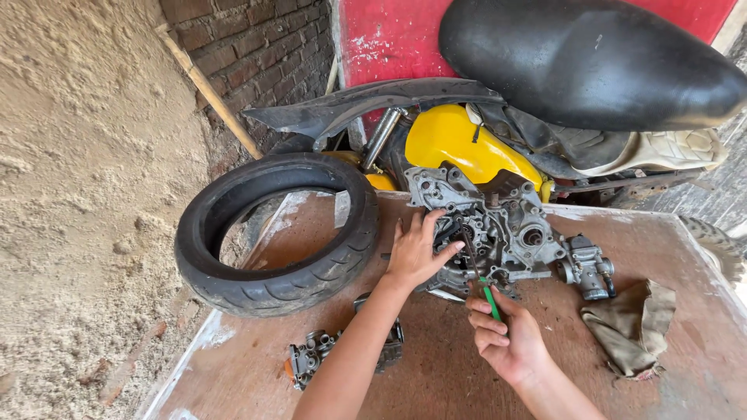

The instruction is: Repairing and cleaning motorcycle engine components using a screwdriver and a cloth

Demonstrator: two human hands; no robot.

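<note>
My left hand lies spread, fingers open, flat on the near-left face of the engine case, pressing rather than gripping; nothing is enclosed in it. My right hand is closed around the green handle of a screwdriver, whose thin shaft runs up and leftward so that its tip sits inside the case, just beside my left fingertips. The case, a grey cast-metal housing with open bores and bolt lugs, rests on the counter directly ahead of both hands, the left touching it, the right a little nearer to me and joined to it only through the tool. I judge the case heavy, rigid and probably oily, with sharp cast edges; it is best steadied by a flat palm on a broad face, as here, or lifted by its outer lugs, not by thin gasket rims. The screwdriver is light and stiff, and its handle gives the sure hold. Touching the case's right side is a carburettor; beyond that lies a crumpled brown rag. A smaller metal part lies near my left forearm. A black tyre lies flat on the counter's left end. Behind stand a yellow scooter body and black seat.
</note>
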